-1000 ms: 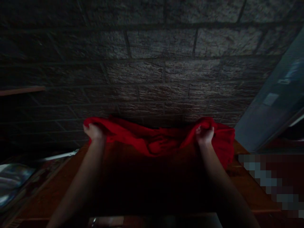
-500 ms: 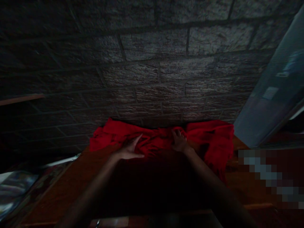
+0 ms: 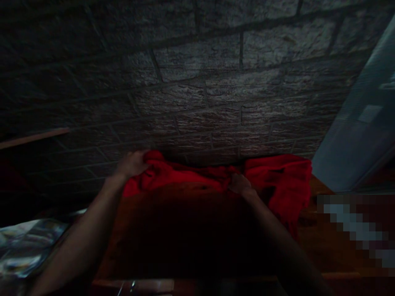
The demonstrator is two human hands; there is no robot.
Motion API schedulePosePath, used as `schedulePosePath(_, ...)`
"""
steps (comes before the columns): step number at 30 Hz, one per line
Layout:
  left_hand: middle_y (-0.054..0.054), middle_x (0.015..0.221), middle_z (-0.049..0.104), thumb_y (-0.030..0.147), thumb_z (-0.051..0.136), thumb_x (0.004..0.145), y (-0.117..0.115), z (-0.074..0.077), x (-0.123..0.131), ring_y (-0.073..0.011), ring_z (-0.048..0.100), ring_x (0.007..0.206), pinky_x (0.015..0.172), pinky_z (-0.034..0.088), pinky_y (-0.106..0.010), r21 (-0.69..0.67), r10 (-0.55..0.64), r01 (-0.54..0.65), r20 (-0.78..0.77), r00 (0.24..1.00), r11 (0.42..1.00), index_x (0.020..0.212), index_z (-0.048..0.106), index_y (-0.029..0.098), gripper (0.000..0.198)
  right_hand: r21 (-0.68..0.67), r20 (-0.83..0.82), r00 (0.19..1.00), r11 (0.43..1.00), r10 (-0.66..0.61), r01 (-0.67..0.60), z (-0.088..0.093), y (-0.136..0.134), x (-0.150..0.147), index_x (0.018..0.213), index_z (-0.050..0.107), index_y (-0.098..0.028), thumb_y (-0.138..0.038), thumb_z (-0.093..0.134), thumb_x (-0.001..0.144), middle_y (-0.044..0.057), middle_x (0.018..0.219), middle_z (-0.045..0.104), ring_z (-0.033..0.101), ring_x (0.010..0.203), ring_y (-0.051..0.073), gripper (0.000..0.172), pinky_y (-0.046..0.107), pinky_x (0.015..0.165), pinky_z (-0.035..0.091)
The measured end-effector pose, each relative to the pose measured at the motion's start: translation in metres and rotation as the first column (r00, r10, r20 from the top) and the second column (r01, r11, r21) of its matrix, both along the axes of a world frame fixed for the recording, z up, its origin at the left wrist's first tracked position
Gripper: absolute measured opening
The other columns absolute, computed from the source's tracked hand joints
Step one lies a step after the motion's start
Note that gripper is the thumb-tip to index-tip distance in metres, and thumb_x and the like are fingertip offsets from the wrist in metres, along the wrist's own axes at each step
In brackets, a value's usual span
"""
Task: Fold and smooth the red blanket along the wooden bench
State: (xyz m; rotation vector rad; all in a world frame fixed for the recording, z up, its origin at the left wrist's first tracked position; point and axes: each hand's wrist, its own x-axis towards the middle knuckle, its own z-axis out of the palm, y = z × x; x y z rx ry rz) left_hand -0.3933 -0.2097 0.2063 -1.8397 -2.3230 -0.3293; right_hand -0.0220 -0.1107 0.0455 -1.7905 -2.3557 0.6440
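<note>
A red cloth (image 3: 277,176) lies bunched along the far edge of a wooden table (image 3: 321,238), against a dark brick wall. My left hand (image 3: 132,163) is closed on the cloth's left end, lifted a little off the table. My right hand (image 3: 241,184) rests on the middle of the cloth with its fingers curled into the folds. The cloth's right part hangs in a loose heap beyond my right hand.
The brick wall (image 3: 216,82) rises directly behind the table. A pale slanted panel (image 3: 361,135) leans at the right. A narrow wooden ledge (image 3: 33,137) juts out at the left, with a shiny patterned sheet (image 3: 27,246) low on the left.
My left hand moved left from the cloth's middle and closed on its left end. My right hand stayed near the middle, curling into the folds.
</note>
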Motion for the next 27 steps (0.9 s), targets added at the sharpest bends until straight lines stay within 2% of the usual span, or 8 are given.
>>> schedulePosePath(3, -0.011, 0.113, 0.071, 0.03, 0.06, 0.082, 0.004, 0.034, -0.003, -0.028, 0.065, 0.104, 0.098, 0.047, -0.041, 0.239, 0.186, -0.166, -0.065, 0.98, 0.957, 0.122, 0.061, 0.01, 0.044, 0.014, 0.003, 0.998, 0.998, -0.059, 0.059, 0.0, 0.002, 0.011, 0.115, 0.067, -0.016, -0.028, 0.059, 0.08, 0.019, 0.111, 0.069, 0.067, 0.105, 0.033, 0.038, 0.041, 0.083, 0.053)
schedulePosePath(6, -0.008, 0.114, 0.069, 0.026, 0.06, 0.084, 0.012, 0.041, -0.002, -0.0212, 0.064, 0.1, 0.094, 0.049, -0.034, 0.472, 0.191, -0.209, 0.085, 0.978, 0.857, 0.124, 0.057, 0.008, 0.044, 0.082, -0.046, 0.997, 0.995, -0.055, 0.059, -0.004, 0.005, 0.017, 0.109, 0.071, -0.019, -0.024, 0.06, 0.076, 0.017, 0.101, 0.072, 0.069, 0.097, 0.031, 0.035, 0.041, 0.078, 0.054)
schedulePosePath(12, -0.008, 0.111, 0.07, 0.024, 0.062, 0.079, 0.026, 0.008, -0.003, -0.0243, 0.065, 0.102, 0.096, 0.049, -0.035, 0.441, -0.063, -0.001, 0.13, 0.989, 0.898, 0.119, 0.06, 0.01, 0.042, -0.064, -0.153, 0.96, 0.967, 0.234, -0.246, -0.002, 0.013, 0.026, 0.075, 0.074, -0.018, -0.02, 0.067, 0.063, 0.007, 0.074, 0.071, 0.068, 0.072, 0.022, 0.014, 0.025, 0.059, 0.048)
schedulePosePath(17, -0.007, 0.094, 0.072, 0.029, 0.066, 0.068, 0.033, -0.018, 0.003, -0.0285, 0.069, 0.094, 0.088, 0.053, -0.037, 0.289, -0.139, 0.04, 0.332, 0.933, 0.957, 0.101, 0.067, 0.015, 0.036, -0.359, -0.226, 0.862, 0.784, 0.453, -0.506, 0.002, -0.007, 0.01, 0.071, 0.071, -0.015, -0.031, 0.072, 0.06, 0.002, 0.062, 0.065, 0.056, 0.054, 0.012, 0.019, 0.02, 0.046, 0.038)
schedulePosePath(19, -0.005, 0.087, 0.072, 0.034, 0.065, 0.069, 0.032, -0.029, 0.014, -0.0256, 0.069, 0.084, 0.079, 0.056, -0.035, 0.242, -0.192, 0.074, 0.511, 0.838, 0.967, 0.102, 0.067, 0.015, 0.038, -0.459, -0.302, 0.797, 0.653, 0.524, -0.603, 0.001, -0.023, -0.008, 0.074, 0.069, -0.015, -0.033, 0.071, 0.061, -0.001, 0.061, 0.061, 0.051, 0.051, 0.01, 0.022, 0.018, 0.043, 0.035)
schedulePosePath(23, -0.003, 0.074, 0.07, 0.043, 0.071, 0.07, 0.024, -0.047, 0.048, -0.0202, 0.067, 0.066, 0.065, 0.057, -0.033, 0.128, -0.202, 0.184, 0.856, 0.476, 0.975, 0.104, 0.067, 0.015, 0.044, -0.507, -0.536, 0.674, 0.445, 0.508, -0.738, 0.0, -0.043, -0.026, 0.078, 0.064, -0.014, -0.031, 0.067, 0.062, -0.004, 0.061, 0.056, 0.044, 0.048, 0.006, 0.023, 0.017, 0.042, 0.032)
schedulePosePath(25, -0.003, 0.074, 0.071, 0.043, 0.071, 0.073, 0.024, -0.048, 0.067, -0.0193, 0.067, 0.064, 0.065, 0.057, -0.033, 0.128, -0.184, 0.192, 0.931, 0.314, 0.973, 0.102, 0.068, 0.016, 0.04, -0.463, -0.649, 0.647, 0.467, 0.401, -0.754, 0.0, -0.04, -0.021, 0.077, 0.06, -0.015, -0.034, 0.067, 0.064, -0.006, 0.059, 0.052, 0.04, 0.046, 0.005, 0.025, 0.016, 0.042, 0.03)
schedulePosePath(27, -0.005, 0.076, 0.072, 0.042, 0.067, 0.079, 0.029, -0.047, 0.083, -0.0198, 0.068, 0.067, 0.067, 0.058, -0.034, 0.149, -0.188, 0.187, 0.958, 0.216, 0.971, 0.099, 0.069, 0.016, 0.033, -0.377, -0.762, 0.603, 0.596, 0.236, -0.709, 0.002, -0.028, -0.009, 0.074, 0.055, -0.017, -0.042, 0.067, 0.067, -0.007, 0.055, 0.047, 0.036, 0.045, 0.004, 0.029, 0.017, 0.042, 0.028)
